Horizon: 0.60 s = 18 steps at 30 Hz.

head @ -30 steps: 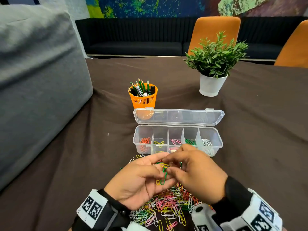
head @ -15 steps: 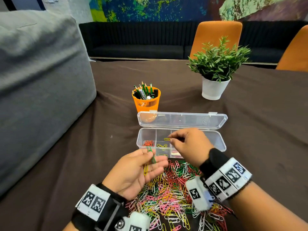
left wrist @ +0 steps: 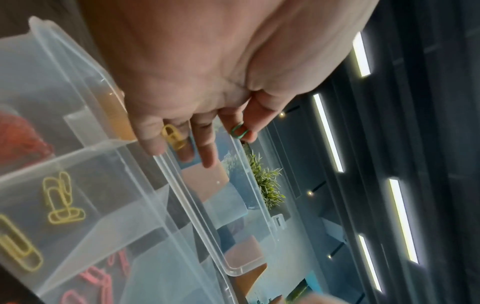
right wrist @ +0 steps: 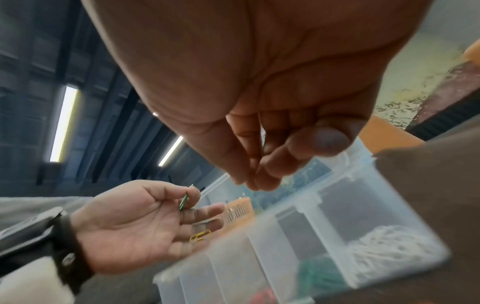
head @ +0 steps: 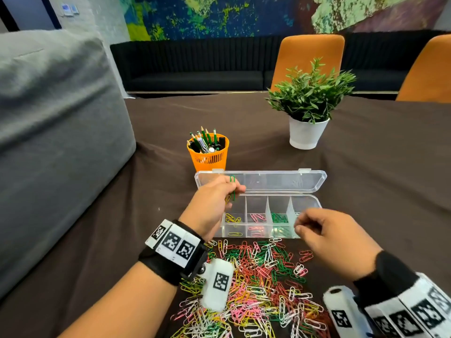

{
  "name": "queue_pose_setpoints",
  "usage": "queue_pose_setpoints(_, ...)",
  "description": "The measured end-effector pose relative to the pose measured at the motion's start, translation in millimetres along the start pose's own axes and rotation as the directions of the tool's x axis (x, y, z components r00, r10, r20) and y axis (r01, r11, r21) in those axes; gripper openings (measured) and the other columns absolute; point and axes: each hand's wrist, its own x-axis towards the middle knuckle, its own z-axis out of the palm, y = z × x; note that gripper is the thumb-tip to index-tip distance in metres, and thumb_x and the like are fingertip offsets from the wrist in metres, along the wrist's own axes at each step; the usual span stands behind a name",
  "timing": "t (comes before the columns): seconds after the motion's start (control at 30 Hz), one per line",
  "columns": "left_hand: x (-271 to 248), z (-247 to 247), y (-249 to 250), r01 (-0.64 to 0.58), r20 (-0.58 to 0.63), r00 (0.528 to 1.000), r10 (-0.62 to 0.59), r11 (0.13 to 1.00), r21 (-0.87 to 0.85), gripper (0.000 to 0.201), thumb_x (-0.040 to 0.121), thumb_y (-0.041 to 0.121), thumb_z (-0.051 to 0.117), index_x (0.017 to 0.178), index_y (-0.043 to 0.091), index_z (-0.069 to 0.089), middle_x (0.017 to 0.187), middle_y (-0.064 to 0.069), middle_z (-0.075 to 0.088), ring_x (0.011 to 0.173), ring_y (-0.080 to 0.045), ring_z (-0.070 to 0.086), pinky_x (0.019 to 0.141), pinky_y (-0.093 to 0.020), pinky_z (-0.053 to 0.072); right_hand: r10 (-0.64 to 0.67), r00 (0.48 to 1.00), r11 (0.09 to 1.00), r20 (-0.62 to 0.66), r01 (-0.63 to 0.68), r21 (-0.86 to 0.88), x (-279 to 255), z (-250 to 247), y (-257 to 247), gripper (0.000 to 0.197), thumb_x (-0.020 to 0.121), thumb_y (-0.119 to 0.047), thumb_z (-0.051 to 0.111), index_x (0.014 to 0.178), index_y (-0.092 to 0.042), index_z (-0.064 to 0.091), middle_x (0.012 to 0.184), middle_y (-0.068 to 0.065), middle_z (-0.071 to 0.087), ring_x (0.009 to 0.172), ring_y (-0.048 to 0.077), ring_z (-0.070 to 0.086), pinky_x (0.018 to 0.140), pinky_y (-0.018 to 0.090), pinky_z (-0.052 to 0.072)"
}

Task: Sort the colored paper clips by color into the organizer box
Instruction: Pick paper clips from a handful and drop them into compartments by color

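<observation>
The clear organizer box [head: 306, 203] stands open, its lid [head: 263, 181] laid back. Yellow clips [head: 233, 219], pink clips [head: 257, 217] and green clips [head: 279, 218] lie in separate compartments. My left hand [head: 212, 203] hovers over the box's left end. It pinches a green clip [head: 232, 189] between thumb and forefinger and keeps a yellow clip [left wrist: 174, 136] between its other fingers. My right hand [head: 324, 230] is over the box's right end, fingertips drawn together, with no clip plainly seen in it. The mixed clip pile [head: 256, 276] lies in front of the box.
An orange pencil cup [head: 210, 157] stands just behind the lid's left end. A potted plant [head: 307, 132] sits at the back right. A grey cushion [head: 53, 142] fills the left side. Dark tablecloth [head: 380, 181] spreads to the right.
My right hand has left the yellow compartment and moved to the box's right end without the yellow clip. My left hand has risen from the pile to the box's left end.
</observation>
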Motion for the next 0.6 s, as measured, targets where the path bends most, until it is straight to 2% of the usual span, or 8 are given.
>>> queue_pose_setpoints(0.03, 3, 1, -1, 0.005, 0.003, 1.0, -0.005, 0.998, 0.067, 0.018, 0.099, 0.017, 0.049, 0.088, 0.016, 0.063, 0.104, -0.006, 0.07, 0.099, -0.019, 0.061, 0.094, -0.039, 0.044, 0.0, 0.999, 1.0, 0.038, 0.001, -0.02, -5, -2, 7, 0.012, 0.089, -0.027, 0.063, 0.077, -0.031, 0.062, 0.069, -0.013, 0.064, 0.07, -0.001, 0.058, 0.061, 0.01, 0.041)
queue_pose_setpoints(0.1, 8, 4, -4, -0.032, 0.009, 0.999, 0.03, 0.978, 0.208, 0.012, 0.096, 0.019, 0.057, 0.089, 0.013, 0.065, 0.091, -0.006, 0.065, 0.088, -0.019, 0.058, 0.099, -0.05, 0.046, -0.004, 0.985, 0.993, 0.173, 0.025, -0.118, -13, -1, 18, 0.004, 0.089, -0.034, 0.062, 0.086, -0.032, 0.063, 0.078, -0.015, 0.063, 0.074, -0.001, 0.057, 0.067, 0.01, 0.041)
queue_pose_setpoints(0.2, 11, 18, -6, -0.189, 0.077, 0.982, 0.173, 0.864, 0.468, 0.01, 0.097, 0.017, 0.059, 0.09, 0.016, 0.066, 0.082, 0.006, 0.064, 0.073, -0.01, 0.056, 0.082, -0.037, 0.052, -0.01, 0.929, 0.977, 0.37, 0.087, -0.193, -21, 6, 27, 0.029, 0.083, -0.049, 0.062, 0.11, -0.038, 0.06, 0.099, -0.017, 0.055, 0.089, -0.001, 0.054, 0.083, 0.015, 0.042)
queue_pose_setpoints(0.3, 15, 45, -1, -0.292, 0.231, 0.956, 0.179, 0.619, 0.729, 0.012, 0.096, 0.027, 0.061, 0.093, 0.019, 0.07, 0.083, 0.007, 0.065, 0.078, -0.011, 0.059, 0.077, -0.028, 0.048, -0.013, 0.891, 0.973, 0.454, 0.115, -0.198, -20, 13, 25, 0.054, 0.075, -0.059, 0.064, 0.123, -0.037, 0.055, 0.106, -0.016, 0.051, 0.096, 0.003, 0.053, 0.089, 0.023, 0.046)
queue_pose_setpoints(0.37, 20, 58, 2, -0.262, 0.241, 0.964, 0.111, 0.54, 0.8, 0.025, 0.095, 0.038, 0.061, 0.107, 0.018, 0.072, 0.097, 0.002, 0.07, 0.093, -0.017, 0.063, 0.086, -0.031, 0.05, -0.012, 0.871, 0.962, 0.491, 0.143, -0.232, -18, 19, 21, 0.059, 0.074, -0.06, 0.064, 0.125, -0.032, 0.055, 0.107, -0.012, 0.05, 0.098, 0.008, 0.055, 0.089, 0.027, 0.047)
queue_pose_setpoints(0.43, 21, 61, 7, -0.226, 0.199, 0.974, 0.11, 0.553, 0.802, 0.036, 0.093, 0.045, 0.062, 0.118, 0.02, 0.068, 0.107, 0.002, 0.07, 0.101, -0.017, 0.064, 0.093, -0.034, 0.05, -0.019, 0.871, 0.953, 0.491, 0.164, -0.254, -18, 22, 18, 0.058, 0.075, -0.061, 0.063, 0.123, -0.03, 0.055, 0.109, -0.009, 0.05, 0.103, 0.012, 0.056, 0.09, 0.03, 0.048)
queue_pose_setpoints(0.53, 4, 48, 14, -0.292, 0.233, 0.956, 0.175, 0.547, 0.785, 0.016, 0.087, 0.039, 0.07, 0.095, 0.025, 0.07, 0.086, 0.011, 0.068, 0.082, -0.008, 0.064, 0.08, -0.031, 0.053, -0.022, 0.87, 0.951, 0.492, 0.17, -0.258, -18, 22, 20, 0.071, 0.069, -0.074, 0.06, 0.125, -0.031, 0.052, 0.113, -0.008, 0.048, 0.106, 0.015, 0.055, 0.093, 0.034, 0.049)
queue_pose_setpoints(0.6, -19, 33, 13, -0.311, 0.301, 0.948, 0.099, 0.475, 0.823, 0.014, 0.083, 0.037, 0.075, 0.09, 0.026, 0.069, 0.078, 0.013, 0.065, 0.074, -0.004, 0.061, 0.069, -0.025, 0.047, -0.019, 0.854, 0.951, 0.519, 0.176, -0.255, -17, 24, 19, 0.088, 0.058, -0.084, 0.059, 0.128, -0.033, 0.049, 0.112, -0.007, 0.046, 0.104, 0.017, 0.055, 0.092, 0.038, 0.05)
